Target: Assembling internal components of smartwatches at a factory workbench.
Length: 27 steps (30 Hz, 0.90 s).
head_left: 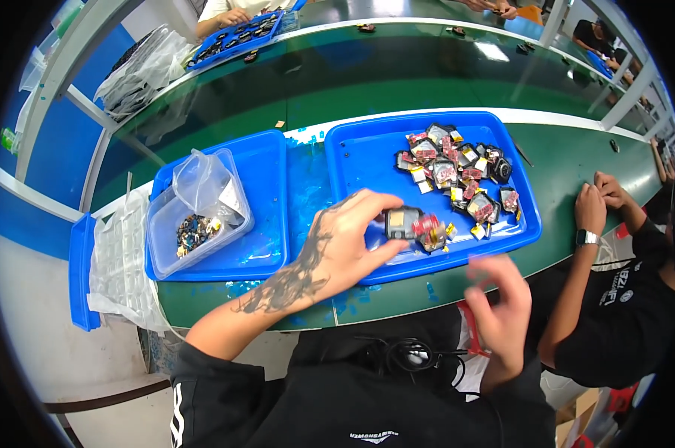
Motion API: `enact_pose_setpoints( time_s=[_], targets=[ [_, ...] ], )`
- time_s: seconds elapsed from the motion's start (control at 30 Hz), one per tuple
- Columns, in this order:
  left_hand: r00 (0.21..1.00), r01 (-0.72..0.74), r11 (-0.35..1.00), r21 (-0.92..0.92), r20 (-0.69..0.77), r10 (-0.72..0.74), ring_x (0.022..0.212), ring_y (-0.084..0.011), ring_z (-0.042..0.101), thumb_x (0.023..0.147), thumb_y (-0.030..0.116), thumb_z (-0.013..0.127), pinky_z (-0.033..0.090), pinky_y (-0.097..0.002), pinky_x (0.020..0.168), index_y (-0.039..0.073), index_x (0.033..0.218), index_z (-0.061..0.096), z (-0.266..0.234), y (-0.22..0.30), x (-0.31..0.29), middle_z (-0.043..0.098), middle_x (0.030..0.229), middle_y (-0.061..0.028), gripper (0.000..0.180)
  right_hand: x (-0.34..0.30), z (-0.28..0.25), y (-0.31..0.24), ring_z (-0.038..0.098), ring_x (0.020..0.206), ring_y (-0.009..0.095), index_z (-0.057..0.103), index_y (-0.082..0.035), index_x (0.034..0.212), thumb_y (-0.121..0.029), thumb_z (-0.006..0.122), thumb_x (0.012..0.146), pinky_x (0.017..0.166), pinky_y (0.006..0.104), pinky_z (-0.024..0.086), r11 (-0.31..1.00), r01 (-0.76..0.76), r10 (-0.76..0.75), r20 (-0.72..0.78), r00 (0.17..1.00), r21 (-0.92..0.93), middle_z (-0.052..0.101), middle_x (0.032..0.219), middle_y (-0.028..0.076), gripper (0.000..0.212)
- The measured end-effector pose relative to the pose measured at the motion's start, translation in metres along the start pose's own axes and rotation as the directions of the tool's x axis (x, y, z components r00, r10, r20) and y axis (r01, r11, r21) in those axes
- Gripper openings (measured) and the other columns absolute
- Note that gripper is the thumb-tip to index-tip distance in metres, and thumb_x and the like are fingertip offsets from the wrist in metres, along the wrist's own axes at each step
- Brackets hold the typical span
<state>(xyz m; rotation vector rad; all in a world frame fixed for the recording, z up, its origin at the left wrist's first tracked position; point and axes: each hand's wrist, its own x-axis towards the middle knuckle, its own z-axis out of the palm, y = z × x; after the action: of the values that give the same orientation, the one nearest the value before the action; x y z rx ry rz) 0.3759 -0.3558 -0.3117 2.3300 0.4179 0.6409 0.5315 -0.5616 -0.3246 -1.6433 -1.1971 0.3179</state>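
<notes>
Between the thumb and fingers of my left hand point(342, 237) is a small dark electronic device case point(403, 224) with a pale square on it. A red circuit board point(426, 223) sits against the case's right side. This hand is over the near left part of a large blue tray point(352, 168). Farther right in that tray lies a heap of similar opened cases point(443, 173), with red boards and small white and yellow pieces. My right hand point(504, 310) is just off the tray's near edge, partly blurred, its thumb and curled fingers apart with nothing visible between them.
A second blue tray point(266, 194) on the left carries a clear plastic box point(236, 228) with small parts. White plastic trays point(121, 261) stand at the table's left end. A co-worker's hands point(600, 198) are at the right. Across the table is another loaded blue tray point(203, 56).
</notes>
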Motion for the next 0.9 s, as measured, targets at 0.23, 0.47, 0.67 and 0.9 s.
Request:
enact_pose_setpoints(
  time_s=[0.23,0.47,0.67,0.9],
  targets=[
    [0.940,0.328,0.754,-0.569,0.114,-0.322,0.102,-0.0184,0.065,0.077,0.000,0.076,0.054,-0.0310,0.088,-0.001,0.120,0.054,-0.009,0.004,-0.021,0.060,0.113,-0.0113,0.048,0.054,0.052,-0.003,0.064,0.083,0.011,0.063,0.003,0.108,0.001,0.067,0.086,0.066,0.0213,0.051,0.925,-0.145,0.095,0.154,0.984,0.352,0.067,0.090,0.008,0.022],
    [0.925,0.303,0.430,-0.850,0.154,-0.348,0.103,-0.0182,0.063,0.087,-0.006,0.061,0.054,-0.0291,0.089,-0.003,0.128,0.049,-0.012,-0.005,-0.020,0.051,0.117,-0.0119,0.043,0.065,0.073,-0.010,0.064,0.082,0.011,0.060,0.005,0.104,0.004,0.067,0.085,0.071,0.0218,0.052,0.810,-0.215,0.160,0.146,0.976,0.545,0.067,0.092,0.009,0.020],
    [0.974,0.167,0.642,-0.749,0.024,-0.226,0.106,-0.0164,0.058,0.088,-0.005,0.062,0.052,-0.0293,0.092,-0.003,0.112,0.062,-0.005,-0.016,-0.026,0.051,0.112,-0.0094,0.024,0.062,0.082,-0.006,0.065,0.082,0.011,0.061,0.004,0.100,0.006,0.068,0.084,0.071,0.0227,0.053,0.892,-0.136,0.087,0.131,0.988,0.432,0.065,0.097,0.010,0.018],
    [0.947,0.224,0.598,-0.769,0.027,-0.320,0.106,-0.0173,0.061,0.084,-0.007,0.066,0.052,-0.0306,0.095,-0.005,0.112,0.057,-0.004,-0.019,-0.027,0.053,0.114,-0.0085,0.029,0.063,0.087,-0.008,0.066,0.079,0.012,0.060,0.005,0.102,0.008,0.066,0.084,0.071,0.0222,0.053,0.920,-0.117,0.096,0.074,0.993,0.374,0.067,0.092,0.010,0.020]
  ],
)
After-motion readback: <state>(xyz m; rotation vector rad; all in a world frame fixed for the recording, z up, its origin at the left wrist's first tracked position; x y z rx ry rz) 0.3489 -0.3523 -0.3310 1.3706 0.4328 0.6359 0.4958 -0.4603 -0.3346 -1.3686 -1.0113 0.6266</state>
